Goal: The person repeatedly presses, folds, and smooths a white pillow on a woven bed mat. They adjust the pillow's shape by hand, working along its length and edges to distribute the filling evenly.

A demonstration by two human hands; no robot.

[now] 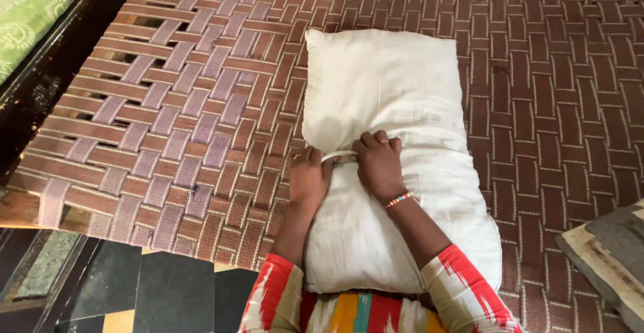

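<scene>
A white pillow (389, 91) in a plain cotton cover lies lengthwise on a cot woven from brown and purple straps (181, 125). My left hand (308, 175) sits at the pillow's left edge, fingers closed on a white tie strip (339, 156) of the cover. My right hand (378, 162), with a beaded bracelet on the wrist, presses on the pillow's middle and grips the other end of the same strip. The two hands nearly touch. Both forearms cross the pillow's near half.
A dark wooden bed frame with a green patterned sheet (33, 4) stands at the far left. A grey and beige folded mat (610, 252) lies on the cot at the right. Black and yellow floor tiles (154, 293) show below the cot's near edge.
</scene>
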